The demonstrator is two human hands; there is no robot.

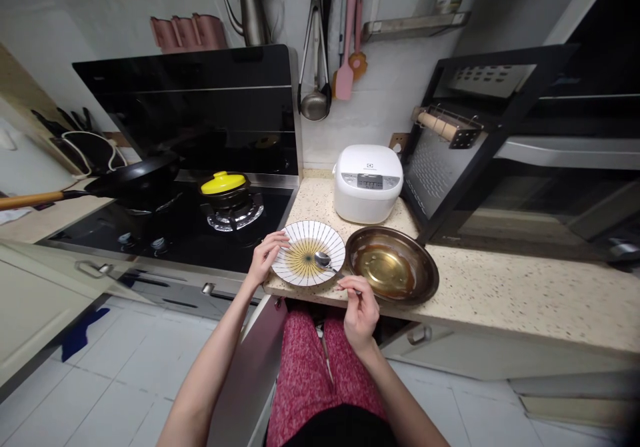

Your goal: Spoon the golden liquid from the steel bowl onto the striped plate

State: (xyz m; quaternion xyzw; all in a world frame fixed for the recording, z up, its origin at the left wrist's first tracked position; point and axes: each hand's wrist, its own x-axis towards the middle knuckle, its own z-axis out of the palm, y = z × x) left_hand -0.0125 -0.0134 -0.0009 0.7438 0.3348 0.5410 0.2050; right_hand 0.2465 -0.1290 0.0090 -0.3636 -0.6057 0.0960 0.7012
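Observation:
My right hand (pixel 361 310) pinches the handle of a metal spoon (pixel 323 259), its bowl lowered over the right part of a plate. The plate (pixel 327 233) is white with dark radiating lines and a yellowish middle; whether that yellow is liquid or pattern, I cannot tell. On its left rim, my left hand (pixel 267 255) grips the edge with the fingers laid over it. Just right of the plate sits a frying pan (pixel 427 270), with a shiny, oily yellowish layer on its bottom. Its front edge is close to my right hand.
A white rice cooker (pixel 369 187) stands behind the plate and pan. On the stove to the left are a small pot with a yellow lid (pixel 223 183) and a black wok (pixel 135 179). An oven (pixel 540 193) is at right. A cabinet door (pixel 250 367) hangs open below.

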